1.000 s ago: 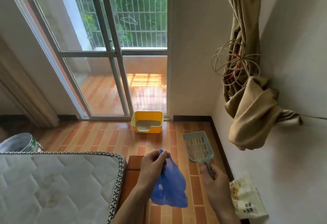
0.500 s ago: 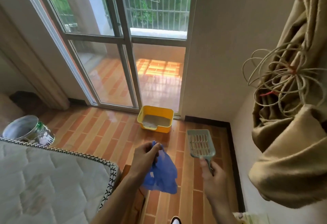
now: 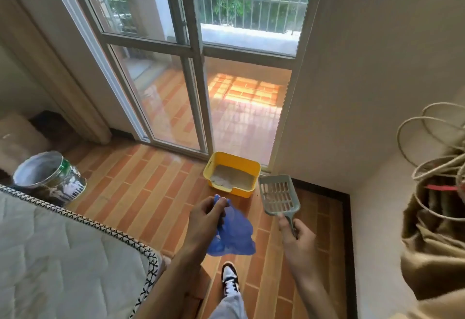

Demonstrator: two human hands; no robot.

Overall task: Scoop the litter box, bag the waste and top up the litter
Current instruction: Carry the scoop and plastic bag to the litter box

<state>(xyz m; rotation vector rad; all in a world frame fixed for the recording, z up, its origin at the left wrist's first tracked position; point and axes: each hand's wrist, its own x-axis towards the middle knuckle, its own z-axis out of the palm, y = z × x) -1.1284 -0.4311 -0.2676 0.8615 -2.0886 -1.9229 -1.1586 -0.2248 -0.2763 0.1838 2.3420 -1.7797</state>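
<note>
Left hand is pinching blue bag; right hand is gripping slotted scoop by its handle. Yellow litter box is sitting on floor ahead.

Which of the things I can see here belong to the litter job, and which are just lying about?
For the job:
- yellow litter box on the floor by the glass door
- grey slotted scoop, in the right hand
- blue plastic bag, pinched by the left hand

Lying about:
- metal paint can
- mattress
- coiled cord on the curtain
</note>
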